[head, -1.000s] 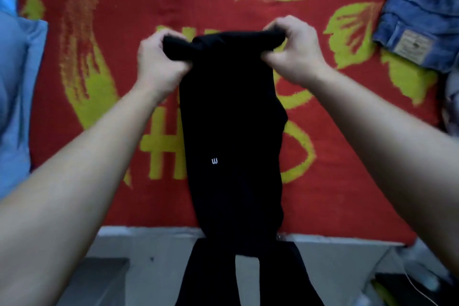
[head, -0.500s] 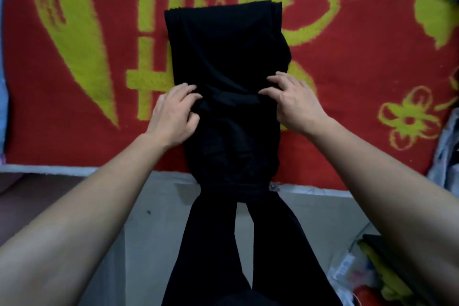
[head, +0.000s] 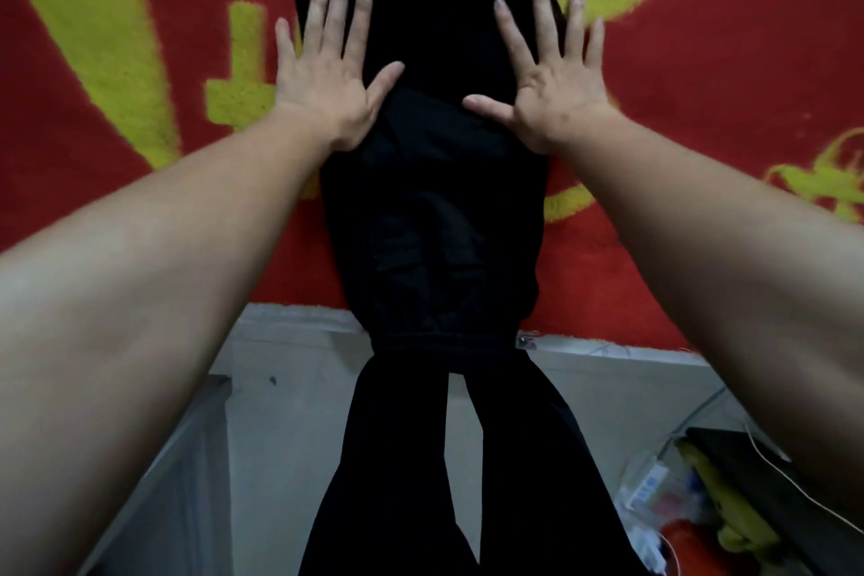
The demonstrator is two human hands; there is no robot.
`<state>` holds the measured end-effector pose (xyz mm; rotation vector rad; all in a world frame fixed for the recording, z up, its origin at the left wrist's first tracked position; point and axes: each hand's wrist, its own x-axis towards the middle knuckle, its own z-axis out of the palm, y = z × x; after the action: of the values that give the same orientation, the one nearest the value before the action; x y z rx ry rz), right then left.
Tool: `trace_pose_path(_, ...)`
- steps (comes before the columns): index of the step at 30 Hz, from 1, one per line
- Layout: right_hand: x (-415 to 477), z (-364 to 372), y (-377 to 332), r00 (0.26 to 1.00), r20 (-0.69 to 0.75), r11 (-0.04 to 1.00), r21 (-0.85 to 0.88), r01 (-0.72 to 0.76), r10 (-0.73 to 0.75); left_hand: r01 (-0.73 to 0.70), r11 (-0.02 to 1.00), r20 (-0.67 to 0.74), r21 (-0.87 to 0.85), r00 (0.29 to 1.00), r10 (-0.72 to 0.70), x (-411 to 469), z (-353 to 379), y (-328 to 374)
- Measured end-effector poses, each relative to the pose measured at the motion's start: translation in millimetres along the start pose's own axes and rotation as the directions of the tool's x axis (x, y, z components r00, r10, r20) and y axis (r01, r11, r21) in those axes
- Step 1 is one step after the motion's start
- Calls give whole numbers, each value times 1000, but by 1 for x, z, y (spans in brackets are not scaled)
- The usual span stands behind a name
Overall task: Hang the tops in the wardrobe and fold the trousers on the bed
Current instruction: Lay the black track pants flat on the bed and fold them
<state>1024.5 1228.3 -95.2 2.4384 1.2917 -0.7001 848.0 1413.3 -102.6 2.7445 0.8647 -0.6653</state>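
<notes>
1. Trousers point(head: 435, 210), black, lie lengthwise on a red blanket point(head: 710, 75) with yellow-green patterns. Their far end reaches almost to the top of the view and their near end reaches the bed's edge.
2. A doubled layer covers the far part of the trousers, and its near edge runs across between the two thumbs.
3. The left hand point(head: 327, 75) lies flat on the left side of that layer, palm down, with its fingers straight and spread. It grasps nothing and only presses on the cloth.
4. Its thumb points inward over the black cloth, while its little finger lies past the left edge on the blanket.
5. The right hand point(head: 556, 94) lies the same way on the right side, flat and released, with its fingers fanned out.
6. Its thumb, index and middle fingers rest on the trousers, and its ring and little fingers lie beyond the right edge on the blanket.
7. The trousers therefore sit under and between both palms, and most of their length lies nearer the person than the hands.
8. A pale strip point(head: 290, 318) marks the bed's edge below the blanket.
9. Below that edge, black cloth goes on down in two legs with a narrow gap between them. I cannot tell whether these belong to the same garment or to the person.
10. On the grey floor point(head: 290, 444) at the lower right lies a heap of yellow and red items point(head: 701, 524) with a white cable point(head: 776, 468) across them.
</notes>
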Motion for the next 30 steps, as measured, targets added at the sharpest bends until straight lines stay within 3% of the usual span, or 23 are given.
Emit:
trace_pose_path(3, 1, -8, 2, 999, 44, 989, 144, 18, -24, -45, 995, -14, -87, 999, 44, 0, -5, -4)
trace_pose_path(5, -3, -20, 6, 998, -42, 947, 317, 51, -40, -95, 985, -118, -142, 990, 78, -9, -15, -6)
trace_pose_path(6, -2, -27, 9, 992, -129, 900, 429, 71, -17, -79, 977, -187, -196, 982, 42, -10, -20, -7)
trace_pose_path(8, 8, -39, 13, 969, -216, 742, 668, 55, 123, 100, 887, -200, -451, 957, -209, 0, -24, -8)
trace_pose_path(9, 15, -48, 15, 966, -158, 625, 780, -6, 206, 231, 722, -83, -652, 924, -372, 9, -28, -8)
trace_pose_path(10, 22, -56, 17, 966, -48, 478, 874, -82, 255, 330, 477, 75, -814, 875, -478, 18, -34, -7)
trace_pose_path(11, 28, -62, 19, 965, 80, 317, 935, -160, 250, 388, 236, 232, -891, 835, -499, 27, -40, -8)
trace_pose_path(12, 33, -66, 21, 960, 196, 195, 952, -235, 200, 424, 60, 354, -904, 820, -449, 32, -47, -10)
trace_pose_path(13, 37, -69, 23, 954, 265, 123, 951, -283, 140, 449, -39, 428, -893, 819, -381, 38, -52, -13)
trace_pose_path(14, 41, -70, 24, 949, 297, 89, 948, -306, 102, 484, -69, 479, -872, 817, -320, 42, -57, -15)
trace_pose_path(18, 45, -77, 20, 942, 334, 32, 942, -335, 36, 567, -13, 563, -823, 814, -146, 43, -71, -13)
trace_pose_path(24, 61, -123, 37, 981, 115, 15, 993, -119, 155, 308, 44, 297, -951, 941, -162, 70, -129, -8)
trace_pose_path(26, 64, -152, 40, 980, 16, 56, 998, -27, 200, 201, 91, 186, -975, 970, -156, 79, -157, -3)
trace_pose_path(30, 51, -186, 51, 984, -41, 250, 968, -4, 174, 118, 182, 85, -976, 980, -179, 73, -189, 2)
